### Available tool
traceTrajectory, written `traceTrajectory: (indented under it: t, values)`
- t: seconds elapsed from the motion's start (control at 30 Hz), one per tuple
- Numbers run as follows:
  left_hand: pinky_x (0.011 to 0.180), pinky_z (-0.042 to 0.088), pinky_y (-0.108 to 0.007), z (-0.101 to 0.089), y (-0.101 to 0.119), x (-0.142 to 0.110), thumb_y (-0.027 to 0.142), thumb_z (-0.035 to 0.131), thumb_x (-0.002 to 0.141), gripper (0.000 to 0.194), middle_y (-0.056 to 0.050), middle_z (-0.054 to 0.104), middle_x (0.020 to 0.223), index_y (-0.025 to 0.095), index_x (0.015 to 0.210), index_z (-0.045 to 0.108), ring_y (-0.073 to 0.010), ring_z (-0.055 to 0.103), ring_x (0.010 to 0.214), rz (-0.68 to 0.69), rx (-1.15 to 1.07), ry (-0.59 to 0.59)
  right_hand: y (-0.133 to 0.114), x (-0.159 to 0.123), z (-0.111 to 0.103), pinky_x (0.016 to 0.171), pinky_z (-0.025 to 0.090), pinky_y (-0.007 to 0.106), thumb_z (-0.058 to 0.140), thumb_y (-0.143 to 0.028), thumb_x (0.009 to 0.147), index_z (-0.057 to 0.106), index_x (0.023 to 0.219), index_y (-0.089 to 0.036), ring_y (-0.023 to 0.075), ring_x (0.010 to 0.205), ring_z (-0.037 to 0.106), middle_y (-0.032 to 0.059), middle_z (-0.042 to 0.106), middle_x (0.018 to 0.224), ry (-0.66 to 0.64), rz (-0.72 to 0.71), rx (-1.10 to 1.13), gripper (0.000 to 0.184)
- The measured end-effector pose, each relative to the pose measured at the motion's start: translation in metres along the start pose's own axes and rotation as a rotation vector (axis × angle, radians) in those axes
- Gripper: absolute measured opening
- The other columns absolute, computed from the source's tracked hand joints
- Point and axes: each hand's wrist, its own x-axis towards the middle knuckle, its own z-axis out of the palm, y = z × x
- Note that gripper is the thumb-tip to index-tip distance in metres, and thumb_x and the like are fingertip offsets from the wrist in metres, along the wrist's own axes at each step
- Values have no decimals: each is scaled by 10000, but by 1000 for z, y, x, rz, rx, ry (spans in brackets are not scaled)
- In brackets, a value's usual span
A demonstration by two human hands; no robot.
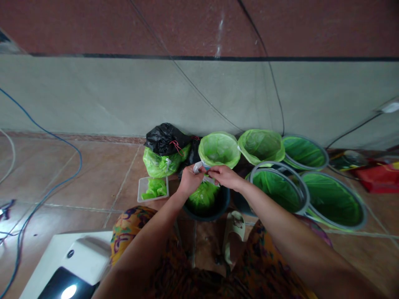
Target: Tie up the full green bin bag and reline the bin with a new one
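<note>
A dark bin (204, 217) stands on the floor between my feet and the wall. The green garbage bag (202, 198) in it is gathered at the top, with white drawstring showing there. Closed on the white drawstring at the bag's neck is my left hand (189, 181). My right hand (227, 176) pinches the drawstring from the other side, close to the left fingertips. The exact finger contact is small and partly hidden. Directly behind my hands is a bin lined with a light green bag (219, 150).
To the right are another light green lined bin (261, 146) and several grey-rimmed bins (336, 199) with green liners. At left lie a tied black bag (165, 139), a full green bag (163, 166) and a white tray (139, 192) of green bags. A blue cable (62, 182) crosses the floor.
</note>
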Motion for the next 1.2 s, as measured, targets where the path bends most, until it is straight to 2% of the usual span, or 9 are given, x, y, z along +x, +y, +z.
traceTrajectory:
  t: [0.17, 0.33, 0.47, 0.6, 0.8, 1.0, 1.2]
  values:
    - [612, 436, -228, 2, 1, 0, 116, 572, 606, 101, 32, 618, 654, 165, 672, 630, -101, 533, 612, -46, -143, -89, 2, 0, 3, 488, 360, 217, 610, -353, 824, 628, 745, -176, 88, 497, 513, -34, 573, 603, -47, -12, 107, 194]
    - [642, 438, -237, 2, -3, 2, 121, 589, 610, 106, 32, 606, 666, 161, 703, 622, -103, 534, 634, -54, -174, -77, 3, -1, 4, 478, 339, 214, 639, -434, 783, 616, 704, -170, 88, 496, 485, -43, 526, 540, -99, -27, 198, 276]
    - [653, 431, -233, 1, -5, 3, 115, 604, 590, 144, 40, 586, 683, 165, 725, 608, -98, 522, 649, -21, -168, -77, 2, -1, 4, 469, 318, 212, 690, -457, 742, 643, 709, -163, 84, 494, 473, -37, 544, 538, -81, -10, 251, 300]
    - [626, 411, -226, 0, -1, 1, 128, 642, 586, 182, 50, 554, 676, 165, 760, 604, -89, 497, 627, -34, -147, -84, 1, 0, 3, 472, 326, 211, 731, -419, 704, 677, 716, -150, 83, 510, 497, -12, 607, 578, -71, 28, 305, 275]
    - [628, 418, -224, -2, 6, 0, 157, 685, 598, 218, 42, 582, 703, 159, 804, 613, -93, 529, 645, -61, -239, -188, 1, 0, 1, 476, 346, 214, 750, -299, 640, 680, 710, -145, 79, 501, 498, -13, 610, 569, -68, 72, 451, 184]
    - [629, 421, -222, -3, 4, 2, 121, 651, 607, 185, 43, 580, 688, 160, 781, 602, -90, 527, 634, -27, -207, -171, -2, -3, 1, 497, 380, 212, 776, -298, 629, 670, 737, -148, 77, 519, 518, -19, 618, 596, -77, 105, 510, 213]
    - [622, 416, -221, -3, 7, 1, 126, 656, 616, 172, 39, 580, 694, 156, 780, 616, -93, 527, 644, -21, -162, -196, -2, -3, 2, 499, 362, 218, 777, -265, 605, 654, 726, -145, 74, 507, 491, -32, 577, 562, -78, 142, 570, 210]
